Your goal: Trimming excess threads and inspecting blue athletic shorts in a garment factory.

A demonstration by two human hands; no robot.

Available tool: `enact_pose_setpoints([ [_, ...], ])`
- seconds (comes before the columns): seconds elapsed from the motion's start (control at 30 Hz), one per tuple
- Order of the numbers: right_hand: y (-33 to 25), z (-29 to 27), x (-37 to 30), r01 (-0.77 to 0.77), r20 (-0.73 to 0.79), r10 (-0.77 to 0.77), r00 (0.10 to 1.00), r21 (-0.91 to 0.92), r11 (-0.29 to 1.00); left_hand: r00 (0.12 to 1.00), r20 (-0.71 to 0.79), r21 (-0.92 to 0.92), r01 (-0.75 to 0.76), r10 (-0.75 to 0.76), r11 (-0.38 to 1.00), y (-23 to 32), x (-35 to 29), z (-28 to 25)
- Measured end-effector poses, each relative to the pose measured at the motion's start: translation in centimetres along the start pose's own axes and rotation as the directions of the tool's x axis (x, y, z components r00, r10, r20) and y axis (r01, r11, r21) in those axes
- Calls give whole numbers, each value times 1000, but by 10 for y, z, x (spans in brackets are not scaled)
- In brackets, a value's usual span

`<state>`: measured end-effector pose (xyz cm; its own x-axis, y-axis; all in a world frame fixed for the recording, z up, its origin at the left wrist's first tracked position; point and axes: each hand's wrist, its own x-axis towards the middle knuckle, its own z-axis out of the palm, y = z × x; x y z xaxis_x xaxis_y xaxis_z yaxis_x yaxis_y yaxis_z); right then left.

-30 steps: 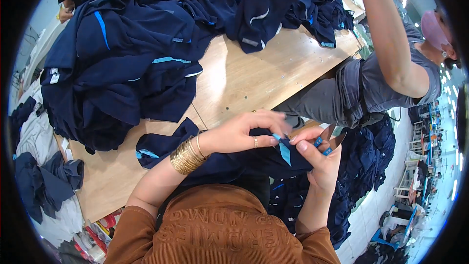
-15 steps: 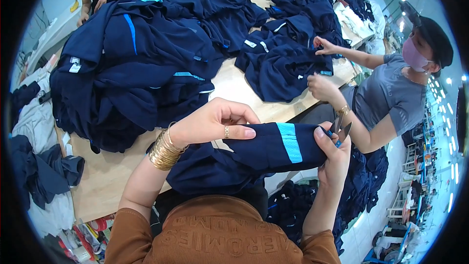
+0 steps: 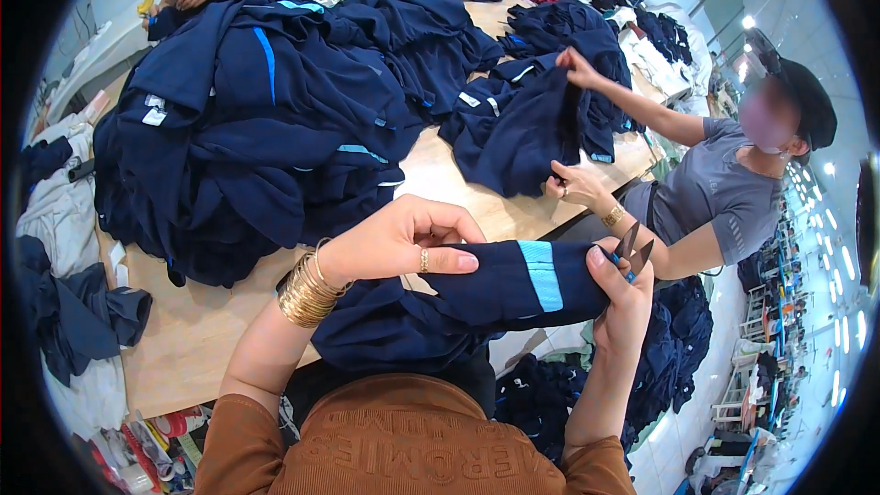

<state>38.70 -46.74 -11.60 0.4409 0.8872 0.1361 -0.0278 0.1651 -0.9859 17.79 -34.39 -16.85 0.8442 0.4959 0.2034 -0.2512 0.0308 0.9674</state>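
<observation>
A navy garment (image 3: 481, 298) is stretched between my hands at the table's near edge, its tube-like part, perhaps a sleeve, crossed by a light-blue band (image 3: 543, 277). My left hand (image 3: 408, 243), with gold bangles on the wrist, pinches the left end between thumb and fingers. At the other end, my right hand (image 3: 623, 302) grips the cloth with the thumb on top. That same hand also keeps small thread snips (image 3: 634, 255), whose dark blades point up and away from the cloth. The garment's rest hangs in folds below my left hand.
A large heap of navy garments (image 3: 247, 137) covers the table's left side. At right, a co-worker (image 3: 733, 183) handles another navy garment (image 3: 522, 142). Two more people stand across the wooden table (image 3: 220, 330). Dark garments (image 3: 674, 339) are piled low at my right.
My hands keep their hold, and the banded cloth has tilted and shifted slightly. The co-worker at right has raised part of their garment. The far-left person's hands have come together.
</observation>
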Motion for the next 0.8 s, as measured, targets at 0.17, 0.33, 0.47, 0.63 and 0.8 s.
enact_pose_setpoints([
  [0.17,-14,-16,0,150,-174,-140,975,50,987,998,42,500,-65,51,864,-26,-6,5],
  [0.33,-48,-72,-21,365,-531,-314,787,-10,931,980,131,536,-197,150,821,-36,-15,15],
  [0.47,-75,-140,-9,421,-347,-374,860,66,905,986,-79,206,-127,145,970,8,-20,15],
  [0.63,-118,-50,35,495,-174,-475,863,95,864,870,-221,173,-409,440,896,33,15,27],
  [0.8,-152,-4,87,865,55,-869,492,78,495,934,24,806,-229,356,546,-47,3,56],
])
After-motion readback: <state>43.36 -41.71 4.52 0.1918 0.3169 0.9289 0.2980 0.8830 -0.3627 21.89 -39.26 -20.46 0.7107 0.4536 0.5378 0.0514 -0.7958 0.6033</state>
